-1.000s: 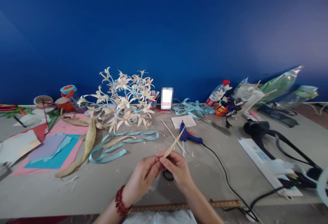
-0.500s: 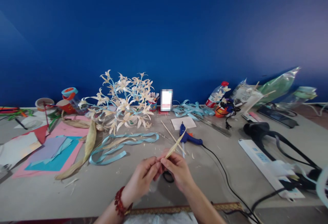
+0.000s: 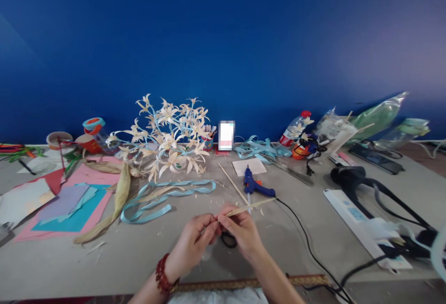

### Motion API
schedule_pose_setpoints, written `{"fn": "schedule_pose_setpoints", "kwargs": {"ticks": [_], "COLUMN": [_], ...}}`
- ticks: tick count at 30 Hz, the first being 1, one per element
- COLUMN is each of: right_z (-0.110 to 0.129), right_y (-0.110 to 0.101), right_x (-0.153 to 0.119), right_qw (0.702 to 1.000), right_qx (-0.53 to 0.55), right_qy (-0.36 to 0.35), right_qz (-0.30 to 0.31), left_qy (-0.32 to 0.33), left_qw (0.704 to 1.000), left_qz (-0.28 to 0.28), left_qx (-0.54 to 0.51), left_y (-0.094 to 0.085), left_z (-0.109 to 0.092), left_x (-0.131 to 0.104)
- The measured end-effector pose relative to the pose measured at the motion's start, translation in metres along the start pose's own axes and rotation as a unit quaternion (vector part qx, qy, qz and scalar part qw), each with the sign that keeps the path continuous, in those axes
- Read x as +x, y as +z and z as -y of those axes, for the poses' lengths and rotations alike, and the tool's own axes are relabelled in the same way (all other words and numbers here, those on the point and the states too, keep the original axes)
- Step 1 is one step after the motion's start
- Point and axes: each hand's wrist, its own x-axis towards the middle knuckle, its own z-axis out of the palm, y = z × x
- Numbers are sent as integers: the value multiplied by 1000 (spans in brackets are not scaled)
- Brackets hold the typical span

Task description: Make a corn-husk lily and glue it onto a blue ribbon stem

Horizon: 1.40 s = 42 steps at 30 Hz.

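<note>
Both hands meet at the lower middle, fingertips touching. My right hand point(image 3: 242, 232) is closed on a pale dried husk strip point(image 3: 256, 204), which points right across the lower end of a white glue stick. My left hand point(image 3: 197, 239), below a red bead bracelet point(image 3: 163, 274), pinches at the strip's near end; its fingertips hide what lies between them. A dark ring-shaped handle point(image 3: 229, 240) shows on the table just under the hands. Beyond them lie a blue glue gun point(image 3: 256, 184) and a thin stick point(image 3: 232, 183).
Pale husk flowers point(image 3: 169, 139) stand behind at the left. Light blue ribbon point(image 3: 146, 216), dried husks point(image 3: 121, 192) and coloured paper point(image 3: 75, 216) lie left. A power strip point(image 3: 358, 220), black cables point(image 3: 303, 229) and a tilted bottle point(image 3: 294, 127) are at the right.
The husk strip has swung from pointing up and right to lying nearly level, pointing right. Both hands stay in almost the same place, still together.
</note>
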Motion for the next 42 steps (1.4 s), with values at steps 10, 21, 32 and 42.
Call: {"fn": "schedule_pose_setpoints", "kwargs": {"ticks": [10,21,32,42], "right_z": [-2,-3,0,7], "right_y": [1,1,4,4], "right_x": [-1,0,-3,-8], "right_qw": [997,991,990,1000], "right_qx": [-26,-72,-104,-20], "right_qy": [-7,-27,-39,0], "right_qz": [-77,-106,-89,11], "left_qy": [45,60,33,-4], "left_qw": [995,995,999,996], "left_qz": [-11,-6,10,17], "left_qx": [87,76,39,-86], "left_y": [-2,-3,-6,-6], "left_z": [0,1,1,1], "left_x": [-3,-3,-5,-7]}}
